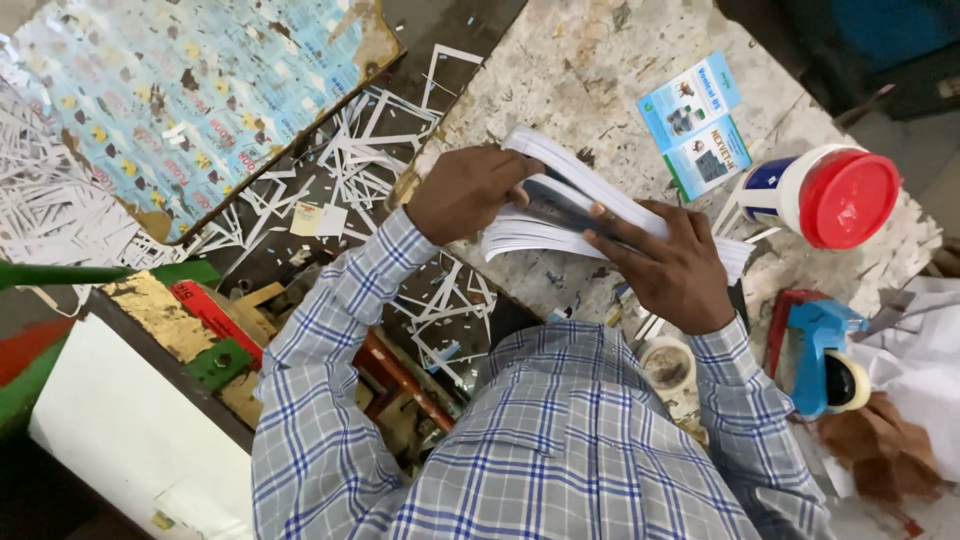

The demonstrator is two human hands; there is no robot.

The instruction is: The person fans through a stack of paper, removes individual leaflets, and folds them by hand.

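A thick stack of white paper sheets [566, 172] lies on a stained, worn worktable [580, 60]. My left hand [465, 190] grips the stack's left end, fingers curled over its edge and bending the sheets. Further right, my right hand [665, 265] presses flat on the top of the stack with its fingers spread. A dark flat strip [555, 205] shows between the sheets, between the two hands; what it is cannot be told. Both sleeves are blue and white plaid.
A white jar with a red lid [830, 195] and a blue-green leaflet [697, 125] lie past the stack. A blue tape dispenser [825, 355] and a tape roll [668, 365] sit at the right. Cut paper strips [350, 150] litter the gap beside a patterned board [190, 90].
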